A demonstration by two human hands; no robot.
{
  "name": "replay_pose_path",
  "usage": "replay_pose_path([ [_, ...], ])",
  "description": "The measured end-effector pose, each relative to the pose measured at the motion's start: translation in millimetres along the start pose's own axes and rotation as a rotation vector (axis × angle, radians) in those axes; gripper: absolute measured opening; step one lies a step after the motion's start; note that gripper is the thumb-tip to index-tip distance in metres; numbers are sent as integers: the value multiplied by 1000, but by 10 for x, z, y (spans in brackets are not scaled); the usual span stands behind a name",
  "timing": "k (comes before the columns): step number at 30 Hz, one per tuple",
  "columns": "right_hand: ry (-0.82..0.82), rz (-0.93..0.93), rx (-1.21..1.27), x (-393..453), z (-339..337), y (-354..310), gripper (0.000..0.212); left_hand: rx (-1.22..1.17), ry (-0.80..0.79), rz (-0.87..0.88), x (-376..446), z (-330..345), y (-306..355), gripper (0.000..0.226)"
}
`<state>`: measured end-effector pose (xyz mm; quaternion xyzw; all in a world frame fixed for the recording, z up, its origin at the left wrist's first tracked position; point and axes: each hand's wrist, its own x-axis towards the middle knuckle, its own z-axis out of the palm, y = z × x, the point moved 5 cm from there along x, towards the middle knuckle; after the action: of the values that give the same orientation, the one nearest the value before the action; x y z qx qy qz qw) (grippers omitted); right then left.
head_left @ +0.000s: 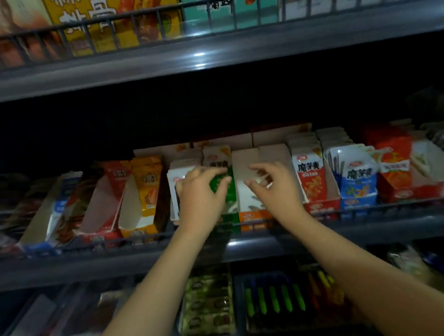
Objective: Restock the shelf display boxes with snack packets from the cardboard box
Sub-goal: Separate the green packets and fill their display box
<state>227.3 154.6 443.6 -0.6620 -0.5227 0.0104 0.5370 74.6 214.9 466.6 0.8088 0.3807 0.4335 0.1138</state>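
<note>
On middle shelf (220, 248), row of open display boxes behind low wire rail. At 9 o'clock: tilted red box (102, 201), then yellow box (142, 196), packets upright inside. At centre: left hand (200, 195), fingers curled, pinching green snack packets (223, 187) standing in green display box (229, 218). Just right: right hand (274, 188), fingers loosely bent over near-empty orange display box (252, 218); whether it holds anything, cannot tell. At 3 o'clock: red-and-white packets (308, 175), blue packets (358, 183). Cardboard supply box out of view.
</note>
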Motion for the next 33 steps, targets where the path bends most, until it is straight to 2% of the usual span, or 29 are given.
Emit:
replay_pose_path([
  [10,-54,149,12,-1221,-362,376,27,-148,-104,-166,-1263,362,237,18],
  [18,-199,331,-141,-2364,-114,1324,28,-235,-319,-436,-2521,1229,-296,18],
  [23,-356,577,-162,-3097,190,1976,29,-307,-518,-691,-3268,1718,-711,23],
  [27,-499,790,-147,-3608,437,2424,29,-231,-631,-848,-3816,2052,-1079,21],
  [30,-492,910,-111,-3889,566,2661,24,-160,-692,-929,-4153,2264,-1310,21],
  [33,-518,1032,-64,-4131,713,2861,28,-142,-751,-957,-4416,2457,-1459,21],
])
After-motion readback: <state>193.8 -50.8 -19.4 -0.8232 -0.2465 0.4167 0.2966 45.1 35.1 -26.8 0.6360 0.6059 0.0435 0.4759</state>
